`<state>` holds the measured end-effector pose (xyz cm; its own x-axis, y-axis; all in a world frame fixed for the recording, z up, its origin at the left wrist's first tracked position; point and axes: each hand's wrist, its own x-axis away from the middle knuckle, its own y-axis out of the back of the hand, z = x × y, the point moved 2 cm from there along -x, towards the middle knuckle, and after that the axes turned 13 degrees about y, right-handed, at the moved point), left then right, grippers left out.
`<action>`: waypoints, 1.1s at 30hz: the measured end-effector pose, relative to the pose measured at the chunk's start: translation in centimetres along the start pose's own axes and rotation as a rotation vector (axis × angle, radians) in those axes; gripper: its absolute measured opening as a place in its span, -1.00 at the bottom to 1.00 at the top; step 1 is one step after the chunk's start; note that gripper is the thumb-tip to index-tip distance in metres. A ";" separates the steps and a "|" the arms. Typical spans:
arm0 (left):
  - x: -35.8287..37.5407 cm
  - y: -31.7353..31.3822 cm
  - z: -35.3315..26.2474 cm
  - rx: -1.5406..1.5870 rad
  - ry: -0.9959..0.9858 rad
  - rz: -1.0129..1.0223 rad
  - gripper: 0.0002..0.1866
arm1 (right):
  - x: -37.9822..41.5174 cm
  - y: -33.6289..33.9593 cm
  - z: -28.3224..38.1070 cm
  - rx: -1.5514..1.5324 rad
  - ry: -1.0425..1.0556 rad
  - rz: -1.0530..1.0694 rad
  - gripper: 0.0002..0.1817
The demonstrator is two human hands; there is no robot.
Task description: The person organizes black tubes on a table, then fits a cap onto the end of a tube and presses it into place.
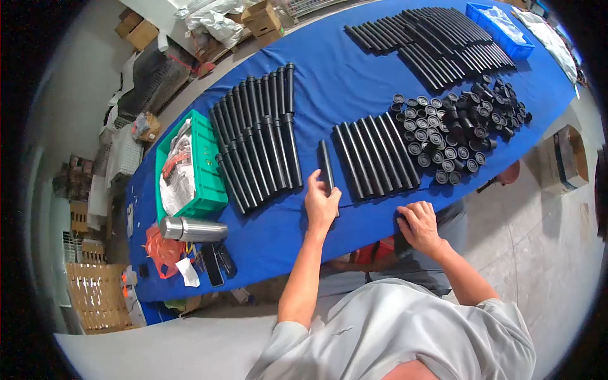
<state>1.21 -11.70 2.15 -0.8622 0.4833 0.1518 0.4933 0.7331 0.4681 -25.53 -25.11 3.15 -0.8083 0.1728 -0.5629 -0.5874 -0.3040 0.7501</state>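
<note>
My left hand (pixel 322 204) is closed around the lower part of a black tube (pixel 325 159), which points away from me on the blue cloth. My right hand (pixel 418 227) rests at the table's near edge with its fingers curled; something dark shows beside the fingertips, too hidden to name. Just right of the held tube lies a row of plain black tubes (pixel 375 157). Beyond that row spreads a heap of round black caps (pixel 451 130). To the left, black tubes with wider ends (pixel 261 136) lie in two overlapping rows.
A green crate (pixel 209 183) stands on the left, with a steel flask (pixel 193 229), a phone (pixel 212 265) and a red plastic bag (pixel 163 250) near it. At the far side are many more black tubes (pixel 437 41) and a blue bin (pixel 516 47). A cardboard box (pixel 565 158) sits on the floor.
</note>
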 end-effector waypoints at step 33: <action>19.3 3.8 3.2 1.583 0.765 0.506 -0.53 | -6.0 1.5 9.2 -1.012 -0.420 -0.104 -0.60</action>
<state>-13.17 1.90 4.08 -0.2461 0.8100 0.5323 -0.0665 0.5338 -0.8430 -21.90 -17.98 10.87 -0.8193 0.4887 -0.3000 -0.5028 -0.8638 -0.0340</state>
